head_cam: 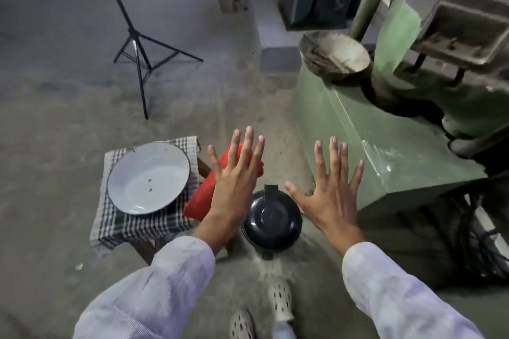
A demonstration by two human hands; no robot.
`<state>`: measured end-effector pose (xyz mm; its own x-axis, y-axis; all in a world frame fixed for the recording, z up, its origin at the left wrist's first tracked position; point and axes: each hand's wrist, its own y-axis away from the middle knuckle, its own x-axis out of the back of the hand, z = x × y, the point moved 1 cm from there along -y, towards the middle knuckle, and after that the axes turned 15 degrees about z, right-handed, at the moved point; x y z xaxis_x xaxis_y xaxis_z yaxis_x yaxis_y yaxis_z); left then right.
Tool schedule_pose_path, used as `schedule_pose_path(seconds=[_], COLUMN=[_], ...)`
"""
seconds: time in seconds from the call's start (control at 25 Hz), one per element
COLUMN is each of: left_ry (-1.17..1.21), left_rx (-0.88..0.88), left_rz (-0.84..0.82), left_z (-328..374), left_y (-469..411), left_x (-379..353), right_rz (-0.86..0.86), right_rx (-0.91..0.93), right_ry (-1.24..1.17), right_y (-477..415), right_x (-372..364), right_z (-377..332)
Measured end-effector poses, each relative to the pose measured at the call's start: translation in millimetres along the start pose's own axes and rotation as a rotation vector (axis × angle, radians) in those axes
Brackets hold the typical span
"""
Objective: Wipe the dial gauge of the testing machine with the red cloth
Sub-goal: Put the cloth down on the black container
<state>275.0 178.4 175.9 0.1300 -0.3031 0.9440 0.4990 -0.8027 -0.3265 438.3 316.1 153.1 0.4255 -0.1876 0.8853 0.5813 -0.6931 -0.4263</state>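
1. One pale enamel basin [148, 180] sits on a checked cloth [137, 226] draped over a low stool; the basin holds nothing visible beyond two small dark specks.
2. One worn metal pan [334, 55] rests on the green testing machine [366, 146] at right; its contents cannot be told.
3. One dark round lidded vessel [271, 219] stands on the floor between the stool and the machine base.
4. The red cloth [202, 197] lies at the stool's right edge, beside the basin, partly hidden behind the left hand.
5. Left hand [234, 181]: spread flat, fingers splayed, grasping nothing, held over the red cloth.
6. Right hand [329, 192]: likewise spread and empty, held near the machine's corner.
7. The dial gauge cannot be made out.
8. One black tripod [140, 47] stands on the floor beyond the stool.
9. Two perforated clogs [279, 301] show at the bottom edge.
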Motion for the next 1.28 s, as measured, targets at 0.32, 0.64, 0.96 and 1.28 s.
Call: schedule_pose_path(seconds=[0.32,0.64,0.96,1.28], left_ry=[0.121,0.221,0.311,0.163], left_rx=[0.011,-0.028,-0.113,-0.248], left_rz=[-0.244,-0.373,-0.266,-0.309], left_z=[20,21,31,59], left_y=[38,50,46,31], left_x=[-121,-207,-223,-260], right_rz=[-0.039,-0.207,-0.203,-0.231], right_rx=[-0.113,-0.204,-0.274,-0.286], right_ry=[-0.039,-0.044,-0.008,0.032], right_y=[50,67,59,79], right_x=[-98,-175,-192,-202], right_z=[41,52,69,80])
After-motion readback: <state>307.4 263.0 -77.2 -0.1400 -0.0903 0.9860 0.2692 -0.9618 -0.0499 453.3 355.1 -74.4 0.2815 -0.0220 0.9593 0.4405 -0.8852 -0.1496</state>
